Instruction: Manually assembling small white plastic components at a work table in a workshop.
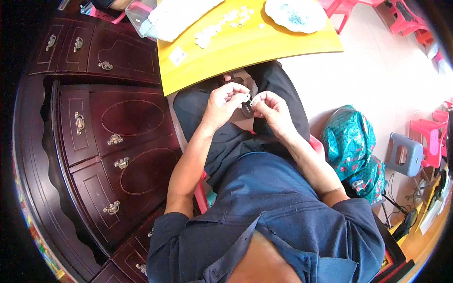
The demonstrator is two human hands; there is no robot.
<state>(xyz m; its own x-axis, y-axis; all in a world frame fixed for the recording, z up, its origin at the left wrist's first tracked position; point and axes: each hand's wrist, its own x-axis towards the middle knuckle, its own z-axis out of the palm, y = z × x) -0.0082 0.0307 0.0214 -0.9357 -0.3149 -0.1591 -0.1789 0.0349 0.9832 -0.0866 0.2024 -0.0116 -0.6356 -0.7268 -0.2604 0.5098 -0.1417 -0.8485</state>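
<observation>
Over my lap, my left hand (223,104) pinches a small white piece (247,97) between thumb and fingertips. Close beside it, my right hand (272,111) is closed on another small white part (251,103), mostly covered by the fingers. The two parts nearly meet; whether they touch I cannot tell. Under the hands lies a dark object (247,112) with light marks, too small to identify. Several loose white pieces (207,35) are scattered on the yellow table (264,52) in front of me.
A white scalloped plate (278,8) with small bluish bits stands at the table's right. A white slab-like thing (184,16) and a clear bin (137,16) are at far left. Dark wooden drawers (132,113) flank my left; a teal bag (349,141) and blue stool (405,154) my right.
</observation>
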